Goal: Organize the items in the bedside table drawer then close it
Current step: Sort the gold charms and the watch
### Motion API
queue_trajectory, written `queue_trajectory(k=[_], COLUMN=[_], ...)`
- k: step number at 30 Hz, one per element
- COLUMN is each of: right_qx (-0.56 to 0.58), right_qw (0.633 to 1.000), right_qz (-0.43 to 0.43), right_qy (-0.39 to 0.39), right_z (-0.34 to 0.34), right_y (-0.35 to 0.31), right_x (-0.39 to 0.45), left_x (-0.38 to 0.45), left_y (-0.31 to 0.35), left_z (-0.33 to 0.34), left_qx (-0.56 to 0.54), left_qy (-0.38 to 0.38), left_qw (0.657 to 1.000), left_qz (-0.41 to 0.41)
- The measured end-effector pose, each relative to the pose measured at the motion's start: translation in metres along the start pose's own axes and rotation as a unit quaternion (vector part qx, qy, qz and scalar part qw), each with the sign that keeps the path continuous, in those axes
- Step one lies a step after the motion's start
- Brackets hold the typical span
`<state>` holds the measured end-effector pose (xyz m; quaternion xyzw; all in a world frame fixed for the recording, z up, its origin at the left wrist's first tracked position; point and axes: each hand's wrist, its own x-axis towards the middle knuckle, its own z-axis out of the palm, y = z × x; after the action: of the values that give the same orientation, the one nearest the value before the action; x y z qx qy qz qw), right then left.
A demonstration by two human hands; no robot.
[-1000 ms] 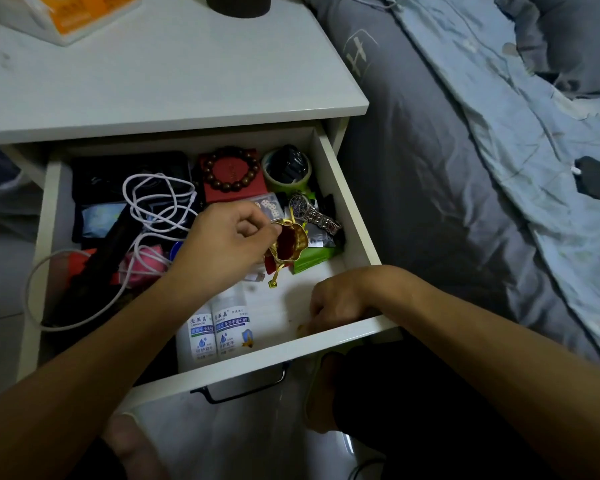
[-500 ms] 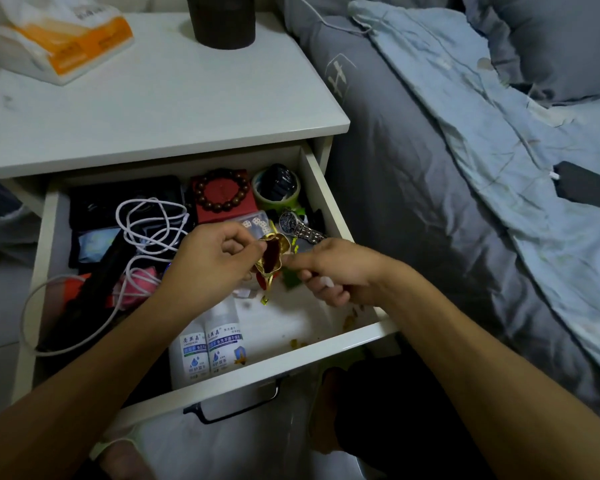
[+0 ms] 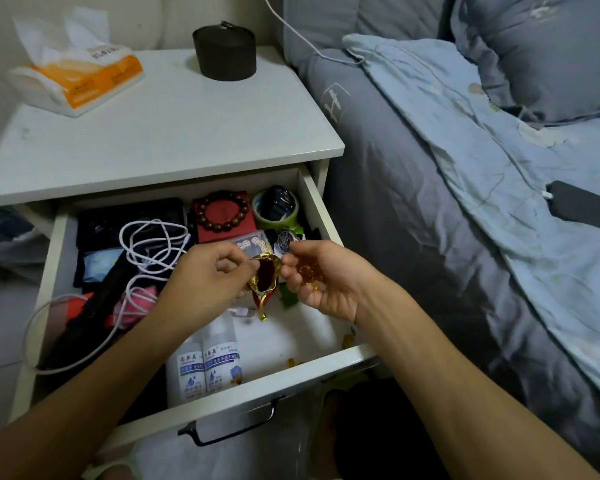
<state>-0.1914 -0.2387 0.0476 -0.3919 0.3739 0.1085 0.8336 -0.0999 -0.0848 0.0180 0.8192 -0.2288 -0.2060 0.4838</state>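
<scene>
The white bedside drawer (image 3: pixel 329 363) stands pulled out and full of items. Above its middle my left hand (image 3: pixel 207 277) pinches the gold rim of a small red pouch (image 3: pixel 264 276) and holds its mouth open. My right hand (image 3: pixel 321 277) is cupped palm-up beside the pouch, with small amber beads (image 3: pixel 309 273) in its curled fingers. More amber beads (image 3: pixel 347 341) lie loose on the drawer floor near the front right corner. A white cable (image 3: pixel 146 244), a wooden bead bracelet (image 3: pixel 222 211) on a red box, a tape roll (image 3: pixel 274 207), a watch (image 3: pixel 285 240) and two white bottles (image 3: pixel 203 363) lie inside.
On the white tabletop (image 3: pixel 174 133) stand a tissue pack (image 3: pixel 77 77) and a dark round container (image 3: pixel 224 51). A bed with grey and blue bedding (image 3: pixel 465 168) runs along the right. The drawer's black handle (image 3: pixel 232 426) faces me. A dark long object (image 3: pixel 90 313) lies at the drawer's left.
My right hand rose from the drawer's front right corner with amber beads and came up beside the pouch, turning palm-up. My left hand kept holding the pouch. The camera tilted up.
</scene>
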Motion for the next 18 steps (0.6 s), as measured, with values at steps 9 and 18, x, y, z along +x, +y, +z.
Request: queue_trajectory(k=[9,18], right_qx=[0.068,0.031], right_qw=[0.996,0.999], right_qz=[-0.027,-0.038], right_qy=[-0.047,0.002], right_z=[0.009,0.019], right_y=[-0.005,0.005], right_x=[-0.024,-0.012], left_x=[0.001,-0.001], left_y=[0.001,0.006], left_z=[-0.004,-0.002], left_qx=[0.007,-0.004], left_qy=[0.011,0.013], left_qw=[0.999,0.998], left_qz=[-0.03,-0.061])
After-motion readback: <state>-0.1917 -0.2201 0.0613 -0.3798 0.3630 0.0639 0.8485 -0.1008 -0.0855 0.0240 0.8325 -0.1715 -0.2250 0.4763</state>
